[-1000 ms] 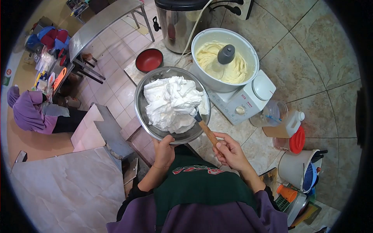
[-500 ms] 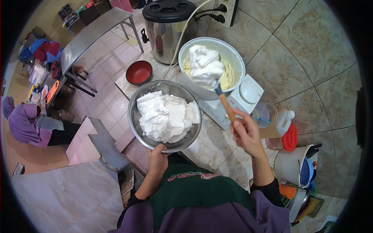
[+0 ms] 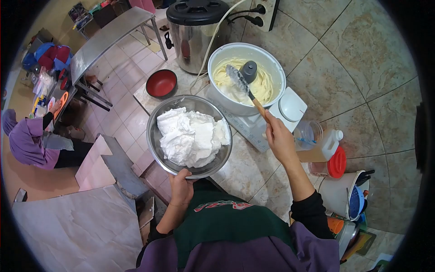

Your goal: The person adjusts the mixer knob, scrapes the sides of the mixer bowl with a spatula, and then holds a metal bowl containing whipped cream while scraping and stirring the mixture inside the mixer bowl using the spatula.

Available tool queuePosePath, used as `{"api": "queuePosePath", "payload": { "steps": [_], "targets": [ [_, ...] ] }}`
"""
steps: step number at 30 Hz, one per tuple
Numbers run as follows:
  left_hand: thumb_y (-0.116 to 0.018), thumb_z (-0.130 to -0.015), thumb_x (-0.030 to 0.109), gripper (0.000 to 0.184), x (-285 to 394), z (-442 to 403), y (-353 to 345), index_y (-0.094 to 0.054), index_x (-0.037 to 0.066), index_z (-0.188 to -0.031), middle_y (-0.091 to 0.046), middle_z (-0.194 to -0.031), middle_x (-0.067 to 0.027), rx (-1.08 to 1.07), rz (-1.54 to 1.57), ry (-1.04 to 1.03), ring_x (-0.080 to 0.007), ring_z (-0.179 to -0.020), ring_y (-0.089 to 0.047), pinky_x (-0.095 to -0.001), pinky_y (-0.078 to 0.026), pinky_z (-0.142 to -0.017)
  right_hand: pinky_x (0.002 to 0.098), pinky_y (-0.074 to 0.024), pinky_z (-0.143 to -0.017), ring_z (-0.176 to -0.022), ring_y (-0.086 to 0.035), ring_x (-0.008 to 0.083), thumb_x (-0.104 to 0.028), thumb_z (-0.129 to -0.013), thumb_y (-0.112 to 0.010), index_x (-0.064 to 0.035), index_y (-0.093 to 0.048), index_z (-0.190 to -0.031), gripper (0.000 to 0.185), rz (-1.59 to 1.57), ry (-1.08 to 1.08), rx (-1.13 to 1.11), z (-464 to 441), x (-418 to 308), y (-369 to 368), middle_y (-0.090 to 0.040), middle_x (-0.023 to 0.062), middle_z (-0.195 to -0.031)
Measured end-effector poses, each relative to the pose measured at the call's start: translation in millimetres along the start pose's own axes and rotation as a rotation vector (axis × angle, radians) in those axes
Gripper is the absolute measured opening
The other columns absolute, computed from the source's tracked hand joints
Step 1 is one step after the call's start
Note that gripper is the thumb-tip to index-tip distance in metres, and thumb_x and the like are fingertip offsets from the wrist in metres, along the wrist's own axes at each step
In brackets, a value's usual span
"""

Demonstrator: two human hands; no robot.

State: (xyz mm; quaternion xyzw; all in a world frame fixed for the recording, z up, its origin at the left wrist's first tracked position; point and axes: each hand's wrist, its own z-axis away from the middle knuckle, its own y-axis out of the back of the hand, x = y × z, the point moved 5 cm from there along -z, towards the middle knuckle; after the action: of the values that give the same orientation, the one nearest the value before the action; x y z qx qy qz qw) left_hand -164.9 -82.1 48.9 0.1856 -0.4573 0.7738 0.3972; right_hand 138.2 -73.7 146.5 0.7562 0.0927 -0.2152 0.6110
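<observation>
My left hand (image 3: pixel 181 187) grips the near rim of a steel bowl (image 3: pixel 153 149) heaped with white cream (image 3: pixel 192 138). My right hand (image 3: pixel 277 136) is closed round the wooden handle of a spatula (image 3: pixel 257 105). The spatula's blade, coated with white cream, is over the white mixer bowl (image 3: pixel 281 77). Pale yellow cream (image 3: pixel 267 88) surrounds the grey centre post (image 3: pixel 249 71) in that bowl, with some white cream on its near left side. The bowl sits on the white mixer base (image 3: pixel 253 133).
A red bowl (image 3: pixel 161 84) and a steel urn (image 3: pixel 192 45) stand behind the steel bowl. To the right are a clear jar (image 3: pixel 308 134), a jug (image 3: pixel 324 147), a red-lidded tub (image 3: pixel 336 162) and a white bucket (image 3: pixel 335 195). Another person (image 3: pixel 34 140) is at the far left.
My right hand has carried a large lump of white cream from the steel bowl to the mixer bowl, and the lump is now off the spatula. The other person's arm has reached forward.
</observation>
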Motion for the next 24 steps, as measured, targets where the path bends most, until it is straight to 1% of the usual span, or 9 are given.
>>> {"api": "queuePosePath", "payload": {
  "steps": [3, 7, 12, 16, 18, 19, 21, 22, 24],
  "targets": [
    [-0.044, -0.068, -0.008, 0.06, -4, -2, 7, -0.033, 0.007, -0.125, -0.051, -0.107, -0.0122, 0.009, -0.012, 0.047, -0.0253, -0.087, -0.06, -0.0379, -0.057, -0.061, 0.033, -0.0473, -0.063, -0.069, -0.06, 0.027, -0.006, -0.088, -0.051, -0.0024, -0.049, -0.123, 0.036, -0.298, 0.063, 0.1, 4, -3, 10, -0.06, 0.0152, -0.091],
    [-0.043, -0.069, -0.009, 0.063, -4, -3, 10, -0.029, 0.01, -0.128, -0.048, -0.111, -0.0114, 0.011, -0.007, 0.014, -0.0236, -0.091, -0.057, -0.0373, -0.056, -0.064, 0.0268, -0.0428, -0.063, -0.065, -0.052, 0.0179, -0.005, -0.088, -0.05, -0.0001, -0.05, -0.12, 0.033, -0.447, -0.039, -0.108, 21, -43, 35, -0.06, 0.0157, -0.088],
    [-0.045, -0.069, -0.012, 0.069, -5, -2, 14, -0.026, 0.012, -0.131, -0.048, -0.113, -0.0085, 0.008, -0.008, -0.034, -0.0215, -0.095, -0.054, -0.0318, -0.05, -0.07, 0.0379, -0.047, -0.076, -0.088, -0.059, 0.0378, -0.005, -0.087, -0.051, -0.0006, -0.05, -0.121, 0.034, -0.335, 0.093, -0.114, 45, -52, 8, -0.059, 0.0233, -0.1],
    [-0.046, -0.069, -0.012, 0.07, -9, -3, 23, -0.026, 0.011, -0.132, -0.047, -0.115, -0.008, -0.03, -0.031, -0.04, -0.0203, -0.098, -0.053, -0.0303, -0.047, -0.075, 0.0383, -0.047, -0.077, -0.089, -0.059, 0.0381, -0.007, -0.087, -0.05, -0.0011, -0.049, -0.121, 0.035, -0.275, 0.079, -0.13, 59, -44, -22, -0.059, 0.024, -0.1],
    [-0.046, -0.069, -0.012, 0.067, -8, -3, 25, -0.03, 0.009, -0.13, -0.047, -0.117, -0.0077, -0.045, 0.0, -0.058, -0.0194, -0.099, -0.052, -0.0295, -0.046, -0.076, 0.0322, -0.047, -0.073, -0.08, -0.061, 0.0264, -0.008, -0.089, -0.048, -0.0007, -0.048, -0.121, 0.032, -0.404, 0.063, -0.225, 64, -50, -37, -0.061, 0.0191, -0.094],
    [-0.046, -0.069, -0.012, 0.067, -8, -1, 28, -0.03, 0.009, -0.13, -0.047, -0.117, -0.0077, -0.045, 0.0, -0.057, -0.0194, -0.099, -0.052, -0.0295, -0.046, -0.076, 0.0322, -0.047, -0.073, -0.08, -0.061, 0.0264, -0.008, -0.089, -0.048, -0.0007, -0.048, -0.121, 0.032, -0.404, 0.062, -0.224, 64, -55, -39, -0.061, 0.0191, -0.094],
    [-0.047, -0.069, -0.013, 0.066, -7, 2, 30, -0.032, 0.008, -0.129, -0.047, -0.118, -0.0074, -0.058, -0.027, -0.027, -0.0194, -0.1, -0.052, -0.0287, -0.045, -0.078, 0.0287, -0.046, -0.063, -0.066, -0.057, 0.0161, -0.01, -0.091, -0.047, -0.0029, -0.047, -0.124, 0.033, -0.624, -0.218, -0.487, 71, -55, -56, -0.058, 0.0121, -0.08],
    [-0.047, -0.069, -0.013, 0.066, -5, 3, 28, -0.032, 0.008, -0.129, -0.047, -0.118, -0.0074, -0.059, -0.028, -0.028, -0.0194, -0.1, -0.052, -0.0287, -0.045, -0.078, 0.0228, -0.0391, -0.049, -0.055, -0.045, 0.0064, -0.011, -0.093, -0.045, -0.0063, -0.045, -0.127, 0.034, -0.767, -0.22, -0.485, 74, -53, -64, -0.05, 0.0038, -0.073],
    [-0.046, -0.069, -0.01, 0.042, 2, 9, 23, -0.051, -0.004, -0.111, -0.059, -0.101, -0.0107, 0.013, -0.052, -0.154, -0.0217, -0.089, -0.06, -0.0349, -0.049, -0.079, 0.0208, -0.0349, -0.045, -0.052, -0.042, 0.005, -0.011, -0.093, -0.044, -0.0074, -0.044, -0.128, 0.035, -0.93, -0.384, -0.578, 73, -55, -60, -0.049, 0.0025, -0.073]
  ]
}}
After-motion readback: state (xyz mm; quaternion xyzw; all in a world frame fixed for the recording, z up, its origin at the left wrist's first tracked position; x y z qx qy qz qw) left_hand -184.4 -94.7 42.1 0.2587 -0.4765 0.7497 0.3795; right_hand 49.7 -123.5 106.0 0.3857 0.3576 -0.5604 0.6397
